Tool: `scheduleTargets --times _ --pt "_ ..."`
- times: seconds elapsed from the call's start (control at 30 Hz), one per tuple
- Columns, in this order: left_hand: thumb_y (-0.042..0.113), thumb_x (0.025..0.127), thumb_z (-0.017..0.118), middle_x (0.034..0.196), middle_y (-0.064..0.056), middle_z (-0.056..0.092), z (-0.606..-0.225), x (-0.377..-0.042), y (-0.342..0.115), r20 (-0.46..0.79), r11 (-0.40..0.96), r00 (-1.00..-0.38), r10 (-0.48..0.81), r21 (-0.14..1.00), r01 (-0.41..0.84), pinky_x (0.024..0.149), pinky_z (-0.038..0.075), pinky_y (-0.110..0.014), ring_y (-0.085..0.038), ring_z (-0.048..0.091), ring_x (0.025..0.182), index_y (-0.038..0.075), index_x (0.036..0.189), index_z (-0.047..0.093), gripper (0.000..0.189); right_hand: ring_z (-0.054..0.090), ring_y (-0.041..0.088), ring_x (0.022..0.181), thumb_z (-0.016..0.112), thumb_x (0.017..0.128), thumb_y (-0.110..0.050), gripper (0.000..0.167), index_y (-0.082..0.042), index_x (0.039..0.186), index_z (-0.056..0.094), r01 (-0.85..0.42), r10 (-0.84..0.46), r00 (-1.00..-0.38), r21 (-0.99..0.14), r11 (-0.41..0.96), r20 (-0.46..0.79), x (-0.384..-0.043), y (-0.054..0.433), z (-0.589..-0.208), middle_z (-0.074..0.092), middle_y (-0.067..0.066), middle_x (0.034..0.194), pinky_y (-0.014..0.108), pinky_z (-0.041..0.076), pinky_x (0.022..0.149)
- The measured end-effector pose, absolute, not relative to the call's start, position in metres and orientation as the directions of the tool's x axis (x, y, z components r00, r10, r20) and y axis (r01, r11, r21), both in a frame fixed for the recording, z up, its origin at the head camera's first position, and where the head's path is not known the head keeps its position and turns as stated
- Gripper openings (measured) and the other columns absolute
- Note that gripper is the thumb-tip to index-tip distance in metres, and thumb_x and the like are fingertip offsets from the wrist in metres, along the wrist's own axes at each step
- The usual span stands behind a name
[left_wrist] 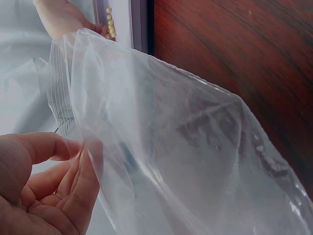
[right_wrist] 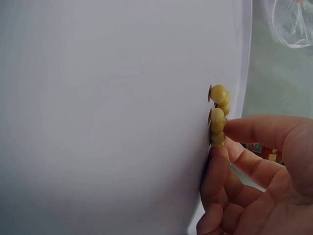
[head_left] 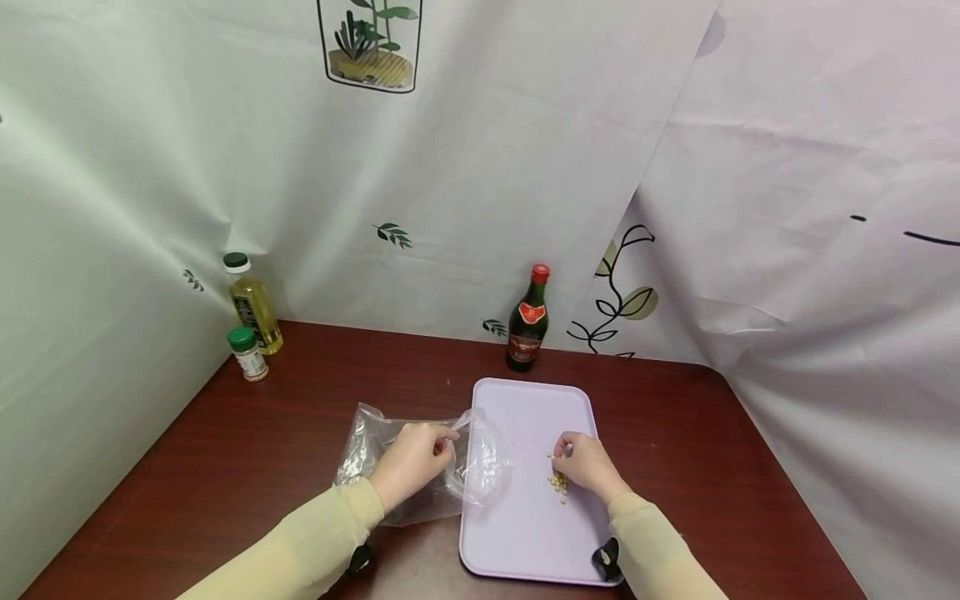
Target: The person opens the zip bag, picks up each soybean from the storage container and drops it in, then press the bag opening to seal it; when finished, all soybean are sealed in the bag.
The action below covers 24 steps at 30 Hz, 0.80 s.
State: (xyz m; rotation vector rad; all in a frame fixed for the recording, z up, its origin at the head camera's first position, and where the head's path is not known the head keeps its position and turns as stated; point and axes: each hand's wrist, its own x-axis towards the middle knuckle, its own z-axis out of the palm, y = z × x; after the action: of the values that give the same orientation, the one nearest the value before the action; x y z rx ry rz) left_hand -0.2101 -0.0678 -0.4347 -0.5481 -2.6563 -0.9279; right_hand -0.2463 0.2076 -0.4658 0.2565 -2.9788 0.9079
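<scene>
My left hand (head_left: 411, 463) pinches the rim of a clear plastic bag (left_wrist: 195, 127) between thumb and fingers. The bag's mouth gapes and overlaps the left edge of a pale lilac tray (head_left: 517, 533) in the head view. On the right half of that tray lies a small cluster of yellow soybeans (head_left: 559, 483). My right hand (head_left: 590, 467) is down at the cluster, its thumb and curled fingers pinching at a few soybeans (right_wrist: 218, 122). The fingers partly hide the beans there.
At the back, behind the tray, stands a dark green bottle with a red cap (head_left: 527, 325). An oil bottle (head_left: 255, 308) and a green-capped shaker jar (head_left: 248, 357) stand at the far left of the dark red table (head_left: 225, 467). White printed cloth (head_left: 465, 167) hangs behind and beside the table.
</scene>
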Motion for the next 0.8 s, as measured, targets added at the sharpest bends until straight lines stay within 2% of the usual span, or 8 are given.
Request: scheduleTargets --times 0.47,0.8 --pt "-0.003 0.075 0.060 0.081 -0.003 0.069 -0.434 -0.210 -0.068 0.378 0.733 -0.890 0.254 0.526 0.432 0.049 0.037 -0.017 -0.004 0.041 0.056 0.001 0.090 0.074 0.021 0.046 0.013 0.055 0.069 0.077 -0.012 0.014 -0.011 0.068 0.058 -0.069 -0.090 -0.996 -0.502 0.862 -0.018 -0.244 0.207 -0.461 0.051 -0.001 0.061 0.026 0.036 0.048" --pt "-0.002 0.076 0.060 0.074 0.000 0.064 -0.434 -0.212 -0.067 0.362 0.722 -0.897 0.253 0.547 0.424 0.048 0.036 -0.017 -0.003 0.040 0.054 0.000 0.091 0.073 0.021 0.047 0.011 0.052 0.069 0.077 -0.014 0.012 -0.012 0.070 0.061 -0.073 -0.084 -0.996 -0.518 0.852 0.002 -0.240 0.204 -0.453 0.052 -0.003 0.059 0.025 0.037 0.046"
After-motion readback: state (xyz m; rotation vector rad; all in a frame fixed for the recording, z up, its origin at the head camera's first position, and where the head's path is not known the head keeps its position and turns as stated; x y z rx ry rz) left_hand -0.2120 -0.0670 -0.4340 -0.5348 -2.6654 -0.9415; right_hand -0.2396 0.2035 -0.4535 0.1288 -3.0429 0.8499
